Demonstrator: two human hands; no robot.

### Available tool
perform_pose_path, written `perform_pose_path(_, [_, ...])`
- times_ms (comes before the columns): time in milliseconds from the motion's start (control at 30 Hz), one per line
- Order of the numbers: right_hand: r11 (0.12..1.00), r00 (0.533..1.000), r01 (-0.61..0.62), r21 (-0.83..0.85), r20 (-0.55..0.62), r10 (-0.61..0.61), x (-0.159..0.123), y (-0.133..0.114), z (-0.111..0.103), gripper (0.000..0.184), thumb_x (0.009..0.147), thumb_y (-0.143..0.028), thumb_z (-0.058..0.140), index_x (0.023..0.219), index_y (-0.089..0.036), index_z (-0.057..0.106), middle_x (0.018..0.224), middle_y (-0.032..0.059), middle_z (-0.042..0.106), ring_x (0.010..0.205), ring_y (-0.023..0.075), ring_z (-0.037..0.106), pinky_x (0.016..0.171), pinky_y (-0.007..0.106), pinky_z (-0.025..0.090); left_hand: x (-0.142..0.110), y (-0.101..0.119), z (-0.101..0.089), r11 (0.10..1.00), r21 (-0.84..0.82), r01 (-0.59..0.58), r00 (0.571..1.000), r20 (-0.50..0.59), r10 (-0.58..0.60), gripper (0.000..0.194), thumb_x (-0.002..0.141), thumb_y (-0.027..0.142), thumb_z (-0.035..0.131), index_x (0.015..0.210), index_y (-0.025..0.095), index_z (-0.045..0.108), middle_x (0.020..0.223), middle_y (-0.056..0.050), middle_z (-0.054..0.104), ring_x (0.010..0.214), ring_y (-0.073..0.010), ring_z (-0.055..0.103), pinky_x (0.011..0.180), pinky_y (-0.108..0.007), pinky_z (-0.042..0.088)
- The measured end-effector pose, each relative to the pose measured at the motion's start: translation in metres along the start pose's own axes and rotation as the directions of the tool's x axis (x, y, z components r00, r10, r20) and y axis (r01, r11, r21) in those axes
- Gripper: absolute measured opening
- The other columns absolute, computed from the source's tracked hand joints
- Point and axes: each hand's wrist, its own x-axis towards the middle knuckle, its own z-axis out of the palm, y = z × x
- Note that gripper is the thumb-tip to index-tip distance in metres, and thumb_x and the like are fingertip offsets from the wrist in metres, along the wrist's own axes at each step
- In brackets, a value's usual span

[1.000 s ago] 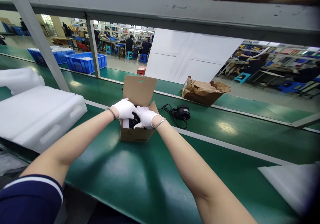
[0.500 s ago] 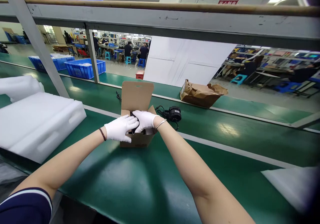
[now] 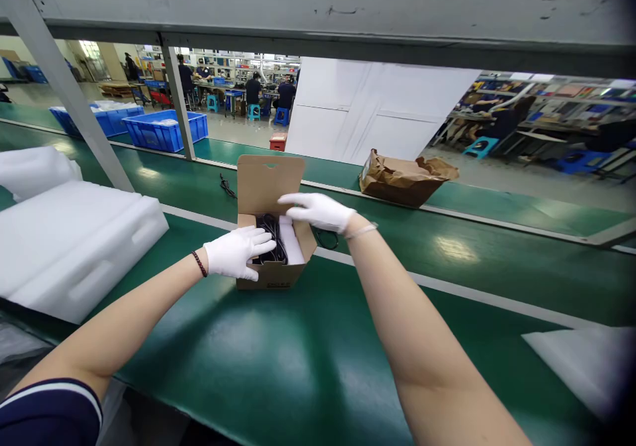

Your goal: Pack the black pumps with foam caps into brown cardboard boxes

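A small brown cardboard box (image 3: 271, 278) stands on the green bench with its lid raised at the back. Inside lie a coiled black cable (image 3: 272, 228) and, on the right, a white foam piece (image 3: 292, 240). My left hand (image 3: 237, 252), white-gloved, lies with fingers outstretched over the box's left side, its fingertips at the cable. Above the right rim hovers my right hand (image 3: 320, 211), also gloved, fingers extended and holding nothing. Behind its wrist a loop of black cord (image 3: 326, 238) shows; the black device seen there earlier is hidden.
White foam blocks (image 3: 79, 247) are stacked at the left. A crumpled brown paper package (image 3: 405, 177) sits at the back right, and blue bins (image 3: 166, 132) at the back left. A white sheet (image 3: 586, 360) lies at right; a shelf beam (image 3: 298, 18) crosses overhead.
My right hand has come up out of the box and moved right, uncovering the cable and white foam. My left hand stays at the box's left side. The view has tilted slightly down.
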Motion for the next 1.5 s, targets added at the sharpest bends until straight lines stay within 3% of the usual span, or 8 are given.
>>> perform_pose_path(200, [0.864, 0.972, -0.067, 0.499, -0.165, 0.17, -0.013, 0.055, 0.062, 0.079, 0.091, -0.029, 0.05, 0.157, -0.015, 0.009, 0.153, 0.0211, 0.039, 0.132, 0.0235, 0.051, 0.103, 0.039, 0.048, 0.006, -0.003, -0.002, 0.999, -0.025, -0.028, 1.0, -0.015, 0.028, 0.062, 0.068, 0.04, 0.077, 0.123, 0.016, 0.057, 0.116, -0.014, 0.062, 0.106, -0.0324, 0.058, 0.092, -0.041, 0.047])
perform_pose_path(367, [0.82, 0.942, 0.101, 0.564, -0.32, 0.104, 0.024, 0.044, 0.111, 0.049, 0.091, -0.037, 0.048, 0.134, -0.016, 0.043, 0.144, 0.0176, 0.049, 0.122, 0.0248, 0.058, 0.095, 0.037, 0.052, 0.0, 0.001, 0.014, 0.938, -0.338, 0.071, 0.983, -0.134, -0.123, 0.058, 0.068, 0.038, 0.078, 0.121, 0.02, 0.061, 0.119, -0.012, 0.066, 0.113, -0.0343, 0.06, 0.098, -0.046, 0.05])
perform_pose_path(500, [0.808, 0.922, 0.106, 0.579, -0.361, 0.138, 0.014, 0.052, 0.114, 0.036, 0.095, -0.043, 0.038, 0.111, -0.017, 0.056, 0.153, 0.0183, 0.036, 0.129, 0.0271, 0.053, 0.095, 0.038, 0.052, -0.016, 0.03, 0.036, 0.478, -0.875, 0.077, 0.718, -0.283, -0.635, 0.076, 0.072, 0.051, 0.077, 0.134, 0.017, 0.051, 0.131, -0.013, 0.064, 0.124, -0.0337, 0.058, 0.103, -0.046, 0.052])
perform_pose_path(633, [0.863, 0.906, 0.107, 0.493, -0.405, 0.119, -0.017, 0.059, 0.117, 0.041, 0.098, -0.043, 0.034, 0.115, -0.017, 0.06, 0.158, 0.0168, 0.029, 0.137, 0.0308, 0.043, 0.102, 0.046, 0.048, -0.025, 0.055, 0.032, 0.08, -0.997, 0.007, 0.532, -0.064, -0.845, 0.095, 0.08, 0.053, 0.072, 0.153, 0.016, 0.025, 0.14, -0.015, 0.058, 0.125, -0.0322, 0.059, 0.103, -0.046, 0.054])
perform_pose_path(800, [0.866, 0.865, 0.324, 0.381, -0.49, -0.108, -0.051, 0.048, 0.126, 0.076, 0.085, -0.077, 0.049, 0.135, -0.02, 0.05, 0.16, 0.016, 0.026, 0.147, 0.0331, 0.026, 0.117, 0.051, 0.03, -0.016, 0.061, 0.041, 0.195, -0.979, 0.056, 0.415, -0.155, -0.897, 0.089, 0.078, 0.046, 0.075, 0.152, 0.019, 0.032, 0.146, -0.011, 0.052, 0.131, -0.0317, 0.054, 0.112, -0.048, 0.048])
perform_pose_path(967, [0.9, 0.768, 0.345, 0.265, -0.632, -0.109, -0.062, 0.034, 0.14, 0.052, 0.092, -0.065, 0.051, 0.12, -0.022, 0.057, 0.144, 0.0163, 0.049, 0.146, 0.0316, 0.029, 0.118, 0.058, 0.027, -0.014, 0.062, 0.087, 0.45, -0.871, 0.2, 0.191, -0.415, -0.889, 0.056, 0.082, 0.051, 0.07, 0.13, 0.023, 0.06, 0.141, -0.01, 0.051, 0.132, -0.0284, 0.052, 0.118, -0.047, 0.04])
perform_pose_path(1267, [0.892, 0.601, 0.416, 0.176, -0.789, -0.125, -0.076, 0.041, 0.175, 0.025, 0.091, -0.046, 0.061, 0.102, -0.024, 0.065, 0.122, 0.0124, 0.064, 0.14, 0.0326, 0.041, 0.112, 0.063, 0.037, -0.037, 0.039, 0.104, 0.891, -0.449, 0.071, 0.534, -0.737, -0.414, 0.038, 0.083, 0.04, 0.074, 0.118, 0.027, 0.064, 0.124, -0.008, 0.067, 0.128, -0.028, 0.056, 0.114, -0.061, 0.039])
perform_pose_path(1500, [0.985, 0.81, 0.155, -0.069, -0.562, -0.167, -0.08, -0.007, 0.139, 0.023, 0.092, -0.038, 0.06, 0.078, -0.026, 0.072, 0.107, 0.006, 0.072, 0.13, 0.0314, 0.05, 0.113, 0.061, 0.03, -0.036, 0.05, 0.106, 0.831, -0.53, 0.169, 0.54, -0.655, -0.528, 0.036, 0.085, 0.048, 0.069, 0.109, 0.023, 0.061, 0.126, -0.011, 0.064, 0.135, -0.0286, 0.05, 0.115, -0.062, 0.034])
